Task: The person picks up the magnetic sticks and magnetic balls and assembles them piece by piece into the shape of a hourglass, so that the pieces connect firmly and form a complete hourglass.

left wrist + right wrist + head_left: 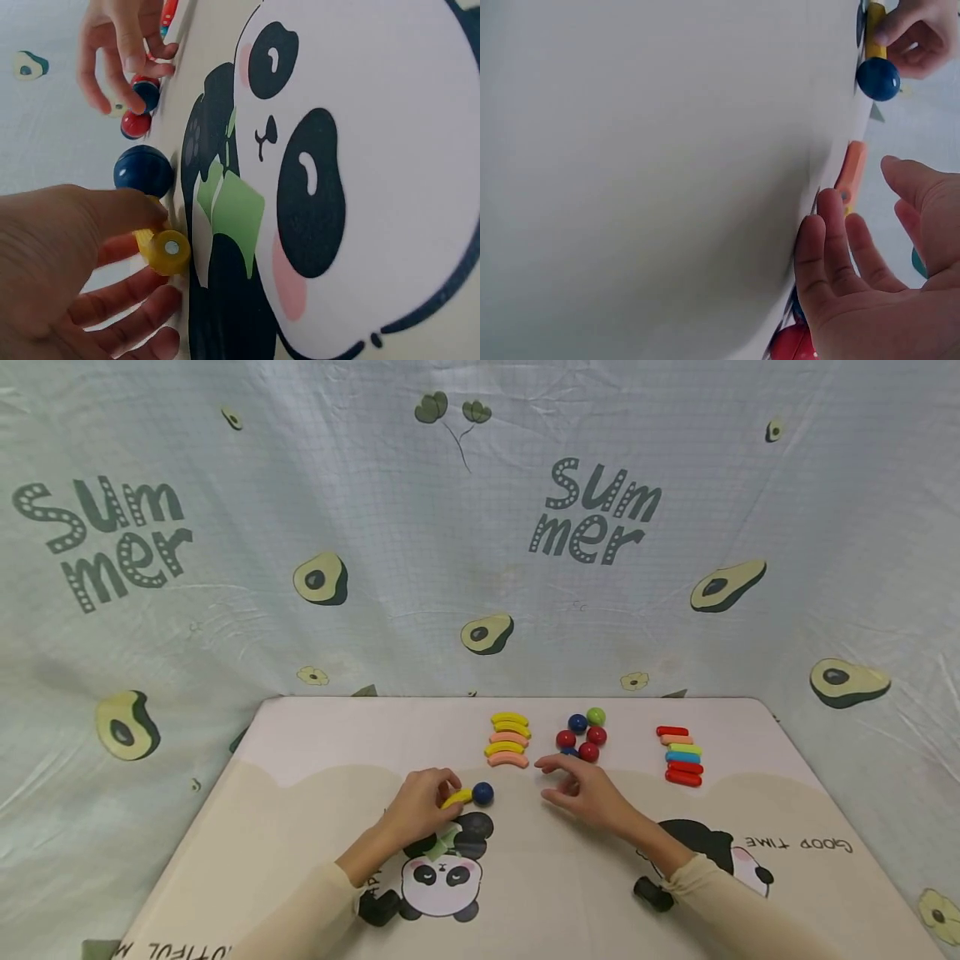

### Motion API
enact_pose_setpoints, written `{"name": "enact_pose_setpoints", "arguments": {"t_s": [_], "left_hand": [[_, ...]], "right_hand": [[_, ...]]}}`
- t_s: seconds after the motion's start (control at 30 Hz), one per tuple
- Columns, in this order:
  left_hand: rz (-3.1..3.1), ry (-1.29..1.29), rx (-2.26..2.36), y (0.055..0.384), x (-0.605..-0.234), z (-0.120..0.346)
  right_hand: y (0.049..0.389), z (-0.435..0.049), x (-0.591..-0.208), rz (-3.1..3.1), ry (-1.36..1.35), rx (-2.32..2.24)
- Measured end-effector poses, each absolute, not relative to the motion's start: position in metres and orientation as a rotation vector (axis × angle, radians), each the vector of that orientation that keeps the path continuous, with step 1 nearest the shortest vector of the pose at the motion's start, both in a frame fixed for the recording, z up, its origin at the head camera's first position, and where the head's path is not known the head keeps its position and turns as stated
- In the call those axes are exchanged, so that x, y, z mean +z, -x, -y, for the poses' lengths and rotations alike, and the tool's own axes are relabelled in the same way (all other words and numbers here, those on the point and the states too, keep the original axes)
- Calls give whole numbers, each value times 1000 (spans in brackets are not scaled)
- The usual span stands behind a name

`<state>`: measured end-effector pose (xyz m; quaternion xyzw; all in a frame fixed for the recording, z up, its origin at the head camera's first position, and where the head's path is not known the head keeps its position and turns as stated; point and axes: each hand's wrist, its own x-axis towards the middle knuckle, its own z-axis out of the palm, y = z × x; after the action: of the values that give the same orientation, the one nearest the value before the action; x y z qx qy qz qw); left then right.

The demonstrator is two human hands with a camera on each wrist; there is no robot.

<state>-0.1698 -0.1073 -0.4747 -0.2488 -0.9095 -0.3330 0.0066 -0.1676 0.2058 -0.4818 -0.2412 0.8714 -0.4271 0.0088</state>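
My left hand (422,803) pinches a curved yellow magnetic rod (459,797) between thumb and fingers, low over the table mat. In the left wrist view a round silvery disc shows on the near end of the yellow rod (171,249). A dark blue ball (483,793) sits right at the rod's other end. To the right, my right hand (588,795) hovers with parted, loosely bent fingers and holds nothing. Its palm and spread fingers (840,262) show in the right wrist view, near an orange rod (851,172) and a red ball (793,343).
Yellow and pink curved rods (508,739) lie stacked in a column at the back middle. Beside them is a cluster of red, blue and green balls (596,736). Short straight rods (683,757) in several colours lie farther right. The mat (300,827) carries printed pandas.
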Motion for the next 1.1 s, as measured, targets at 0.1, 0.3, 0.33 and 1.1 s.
{"name": "enact_pose_setpoints", "arguments": {"t_s": [0.1, 0.3, 0.33, 1.1], "left_hand": [[2823, 815, -1050, 171, -475, 106], [2776, 895, -1094, 175, -478, 98], [2776, 901, -1100, 175, -479, 97], [2782, 867, -1187, 180, -477, 98]], "right_hand": [[170, -199, -481, -2741, 741, -1324], [177, -182, -482, -2788, 711, -1283], [178, -179, -482, -2797, 699, -1276], [198, -141, -486, -3042, 435, -1048]]}}
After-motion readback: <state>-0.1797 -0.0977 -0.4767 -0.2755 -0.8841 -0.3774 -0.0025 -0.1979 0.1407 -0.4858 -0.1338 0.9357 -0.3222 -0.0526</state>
